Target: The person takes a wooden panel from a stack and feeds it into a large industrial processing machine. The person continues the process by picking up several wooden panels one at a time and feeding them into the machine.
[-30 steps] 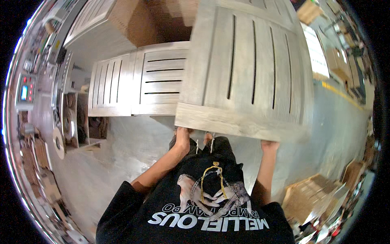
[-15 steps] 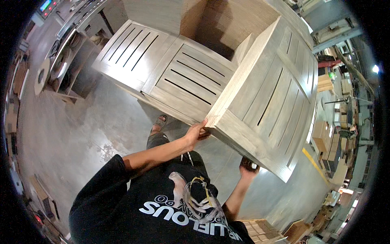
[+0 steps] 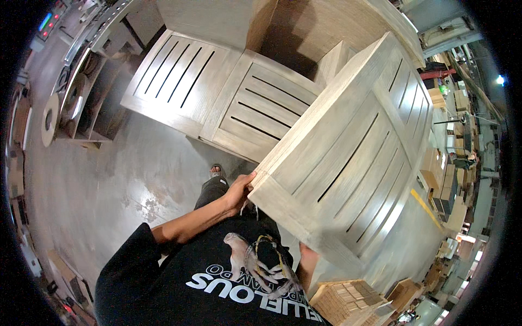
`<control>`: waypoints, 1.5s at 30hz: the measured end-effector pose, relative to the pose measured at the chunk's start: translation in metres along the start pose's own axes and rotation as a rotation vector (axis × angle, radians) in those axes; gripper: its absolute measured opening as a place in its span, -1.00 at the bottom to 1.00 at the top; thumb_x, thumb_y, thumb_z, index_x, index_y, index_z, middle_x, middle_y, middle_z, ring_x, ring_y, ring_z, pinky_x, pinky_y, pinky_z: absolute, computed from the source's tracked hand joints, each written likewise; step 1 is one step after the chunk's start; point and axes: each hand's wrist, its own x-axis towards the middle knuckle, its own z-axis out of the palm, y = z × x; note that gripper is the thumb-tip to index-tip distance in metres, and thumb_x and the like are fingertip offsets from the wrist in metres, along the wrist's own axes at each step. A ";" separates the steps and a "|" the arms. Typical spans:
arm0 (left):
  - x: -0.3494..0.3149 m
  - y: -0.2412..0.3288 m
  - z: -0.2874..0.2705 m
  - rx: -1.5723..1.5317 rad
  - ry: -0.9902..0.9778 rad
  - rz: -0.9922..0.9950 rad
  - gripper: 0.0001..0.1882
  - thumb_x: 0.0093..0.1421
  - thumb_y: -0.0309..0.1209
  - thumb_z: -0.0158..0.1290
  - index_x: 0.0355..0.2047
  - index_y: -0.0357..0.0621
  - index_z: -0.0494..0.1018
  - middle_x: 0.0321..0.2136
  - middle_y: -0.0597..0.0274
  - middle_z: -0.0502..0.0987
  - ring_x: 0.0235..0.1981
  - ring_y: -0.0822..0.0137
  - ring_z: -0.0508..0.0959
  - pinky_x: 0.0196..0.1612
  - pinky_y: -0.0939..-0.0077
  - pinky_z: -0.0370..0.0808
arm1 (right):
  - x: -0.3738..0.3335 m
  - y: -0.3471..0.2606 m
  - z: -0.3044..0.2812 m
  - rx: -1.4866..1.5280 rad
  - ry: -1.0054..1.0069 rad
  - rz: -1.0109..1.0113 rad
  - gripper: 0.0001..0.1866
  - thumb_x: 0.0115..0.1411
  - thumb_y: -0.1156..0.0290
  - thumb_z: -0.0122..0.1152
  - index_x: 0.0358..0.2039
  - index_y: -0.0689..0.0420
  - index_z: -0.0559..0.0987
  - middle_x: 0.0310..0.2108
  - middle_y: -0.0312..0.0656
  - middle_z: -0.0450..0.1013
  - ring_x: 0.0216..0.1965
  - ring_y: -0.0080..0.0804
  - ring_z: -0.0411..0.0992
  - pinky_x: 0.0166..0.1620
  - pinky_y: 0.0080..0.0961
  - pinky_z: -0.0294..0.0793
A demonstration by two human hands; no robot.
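A pale grey-washed wooden cabinet door (image 3: 348, 157) with slotted panels slants across the space in front of me. My left hand (image 3: 239, 191) is closed around its near left corner, thumb on top and the other fingers tucked beneath. Under the door's near edge is my right hand (image 3: 308, 253), only partly visible; the door hides its fingers. Beyond stands a matching wooden cabinet (image 3: 337, 22) with a dark hollow inside. A second slotted door (image 3: 217, 117) spreads out to the left. Whether the near door is joined to the cabinet, I cannot tell.
A wooden shelf unit (image 3: 89, 98) stands on the left, with a round disc (image 3: 50, 119) at its side. Stacked wooden pieces (image 3: 348, 299) lie low at the right. Boxes (image 3: 443, 179) line the right side past a yellow floor line (image 3: 427, 209).
The near door has come closer to my body, its near corner shifting left and down with my left hand. My right hand has moved left and in, and is now mostly hidden.
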 end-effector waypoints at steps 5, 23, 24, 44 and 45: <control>0.015 0.005 -0.071 0.074 -0.131 -0.084 -0.61 0.34 -0.02 0.00 -0.24 -0.13 0.36 -0.39 0.33 0.43 -0.29 0.46 0.43 -0.13 0.49 0.40 | -0.033 0.035 -0.019 -0.063 0.092 -0.048 -0.45 0.29 0.08 -0.01 0.18 0.16 0.41 0.21 -0.10 0.34 0.25 -0.08 0.26 0.31 -0.07 0.18; -0.003 0.077 -0.136 0.135 -0.046 -0.145 -0.63 0.31 0.01 0.04 -0.23 -0.02 0.36 -0.28 0.32 0.41 -0.19 0.38 0.40 -0.03 0.41 0.33 | -0.109 0.131 -0.046 -0.165 0.282 -0.086 -0.44 0.31 0.06 -0.05 0.20 0.16 0.38 0.23 -0.09 0.31 0.26 -0.10 0.24 0.32 -0.08 0.15; -0.006 0.083 -0.141 0.147 -0.054 -0.153 -0.63 0.31 0.01 0.04 -0.23 -0.02 0.36 -0.28 0.32 0.41 -0.19 0.38 0.40 -0.03 0.41 0.33 | -0.116 0.139 -0.050 -0.159 0.290 -0.089 -0.44 0.32 0.06 -0.05 0.20 0.16 0.37 0.23 -0.09 0.31 0.26 -0.10 0.24 0.32 -0.08 0.15; -0.043 0.173 -0.269 0.321 -0.137 -0.198 -0.51 0.29 0.06 0.03 -0.10 -0.10 0.31 -0.17 0.26 0.43 -0.09 0.39 0.42 0.05 0.40 0.36 | -0.220 0.307 -0.077 -0.143 0.447 -0.137 -0.43 0.34 0.05 -0.09 0.22 0.16 0.34 0.24 -0.07 0.28 0.26 -0.12 0.22 0.32 -0.10 0.12; -0.049 0.182 -0.270 0.328 -0.119 -0.201 -0.51 0.29 0.06 0.03 -0.10 -0.10 0.31 -0.17 0.26 0.43 -0.09 0.39 0.42 0.05 0.40 0.36 | -0.223 0.311 -0.078 -0.146 0.452 -0.128 -0.43 0.34 0.05 -0.09 0.22 0.16 0.34 0.24 -0.07 0.27 0.26 -0.12 0.22 0.32 -0.10 0.12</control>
